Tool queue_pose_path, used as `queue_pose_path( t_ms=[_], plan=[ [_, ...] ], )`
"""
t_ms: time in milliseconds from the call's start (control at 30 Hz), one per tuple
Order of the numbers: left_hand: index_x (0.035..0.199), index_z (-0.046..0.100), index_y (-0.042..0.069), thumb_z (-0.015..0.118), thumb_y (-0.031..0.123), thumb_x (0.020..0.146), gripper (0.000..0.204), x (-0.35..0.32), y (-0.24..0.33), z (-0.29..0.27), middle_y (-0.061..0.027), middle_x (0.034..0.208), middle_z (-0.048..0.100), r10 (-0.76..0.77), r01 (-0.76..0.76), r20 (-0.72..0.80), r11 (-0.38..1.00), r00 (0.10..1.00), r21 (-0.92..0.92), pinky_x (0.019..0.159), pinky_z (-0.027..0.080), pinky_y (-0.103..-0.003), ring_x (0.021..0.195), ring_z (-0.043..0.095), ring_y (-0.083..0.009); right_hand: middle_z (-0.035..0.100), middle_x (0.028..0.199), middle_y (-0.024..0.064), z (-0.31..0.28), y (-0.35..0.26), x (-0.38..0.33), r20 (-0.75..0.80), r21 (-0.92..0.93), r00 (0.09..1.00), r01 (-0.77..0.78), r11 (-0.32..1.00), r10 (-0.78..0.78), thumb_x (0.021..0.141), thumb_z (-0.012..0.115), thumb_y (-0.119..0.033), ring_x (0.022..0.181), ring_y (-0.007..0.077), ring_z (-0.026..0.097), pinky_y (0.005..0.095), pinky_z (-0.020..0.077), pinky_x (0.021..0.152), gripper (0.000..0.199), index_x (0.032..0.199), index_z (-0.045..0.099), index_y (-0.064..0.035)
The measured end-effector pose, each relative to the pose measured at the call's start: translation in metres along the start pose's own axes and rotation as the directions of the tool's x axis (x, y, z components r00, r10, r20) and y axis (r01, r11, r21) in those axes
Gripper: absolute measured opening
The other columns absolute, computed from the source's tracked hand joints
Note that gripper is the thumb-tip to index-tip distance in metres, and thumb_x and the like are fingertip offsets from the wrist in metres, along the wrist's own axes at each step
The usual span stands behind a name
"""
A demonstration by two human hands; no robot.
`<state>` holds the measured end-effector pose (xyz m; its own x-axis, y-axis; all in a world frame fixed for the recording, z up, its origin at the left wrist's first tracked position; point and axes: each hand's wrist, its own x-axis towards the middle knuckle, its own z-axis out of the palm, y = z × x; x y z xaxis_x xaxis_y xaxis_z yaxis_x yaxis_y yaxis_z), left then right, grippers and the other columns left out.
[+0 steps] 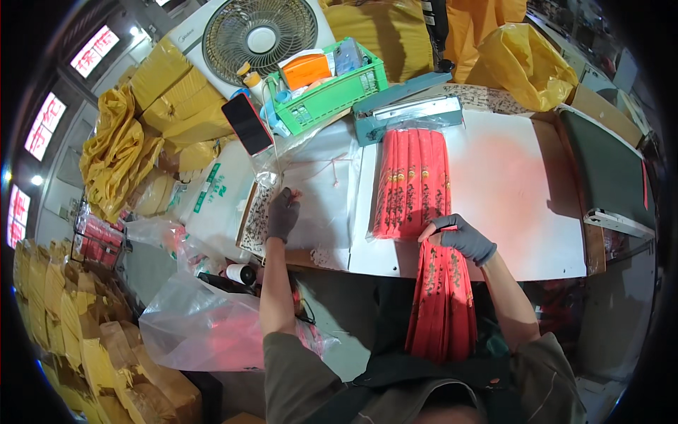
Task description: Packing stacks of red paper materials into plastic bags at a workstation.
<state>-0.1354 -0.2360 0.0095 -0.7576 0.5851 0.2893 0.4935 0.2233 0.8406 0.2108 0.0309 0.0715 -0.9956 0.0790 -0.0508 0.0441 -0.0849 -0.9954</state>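
My right hand (467,239), in a grey fingerless glove, grips the top end of a bunch of long red strips (443,304) printed in dark and gold. The bunch hangs over the table's front edge toward my lap. Just beyond it, a flat pack of similar red strips (412,185) lies in clear plastic on the white tabletop. My left hand (283,218), gloved alike, is at the left part of the table with its fingers curled together; anything in them is too small to make out. Thin pinkish strings (335,169) lie on the pale surface beside it.
A teal metal box (409,116) and a green basket (328,99) stand at the back, near a phone (247,124) and a fan (261,39). At the right is a dark green panel (609,166). Clear bags (205,321) and yellow-wrapped bundles (78,318) crowd the left.
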Motion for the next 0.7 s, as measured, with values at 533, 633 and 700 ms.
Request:
queue_pose_path(
  t_ms=[533, 633, 700],
  plan=[
    [0.096, 0.059, 0.004, 0.055, 0.007, 0.090, 0.008, -0.102, 0.130, 0.097, -0.0013, 0.079, 0.059, 0.097, -0.070, 0.016, 0.816, 0.995, -0.573, 0.060, 0.046, -0.025, 0.068, 0.057, -0.0100, 0.063, 0.104, 0.0078, 0.022, -0.006, 0.003, -0.070, 0.095, 0.997, 0.026, 0.995, -0.020, 0.081, 0.062, -0.009, 0.097, 0.0129, 0.057, 0.0272, 0.0441, 0.088, 0.035, 0.115, 0.062, -0.0012],
    [0.095, 0.060, 0.002, 0.058, 0.002, 0.086, 0.009, -0.126, 0.150, 0.133, -0.0019, 0.080, 0.056, 0.192, -0.146, 0.173, 0.958, 0.966, -0.248, 0.061, 0.046, -0.025, 0.073, 0.052, -0.0077, 0.060, 0.120, 0.0101, 0.008, 0.020, 0.016, 0.080, -0.017, 0.997, -0.006, 1.000, 0.007, 0.081, 0.063, -0.010, 0.103, 0.0122, 0.056, 0.0278, 0.0430, 0.091, 0.044, 0.124, 0.058, -0.0059],
    [0.101, 0.061, 0.007, 0.054, 0.006, 0.091, 0.013, -0.130, 0.137, 0.137, -0.0039, 0.082, 0.055, -0.095, 0.185, 0.195, 0.831, 0.976, -0.525, 0.084, 0.049, -0.030, 0.075, 0.052, -0.0100, 0.057, 0.124, 0.0100, 0.005, 0.030, 0.017, 0.117, 0.061, 0.989, -0.098, 0.993, 0.091, 0.081, 0.065, -0.012, 0.107, 0.0126, 0.055, 0.0246, 0.0426, 0.092, 0.050, 0.130, 0.053, -0.0079]
  ],
)
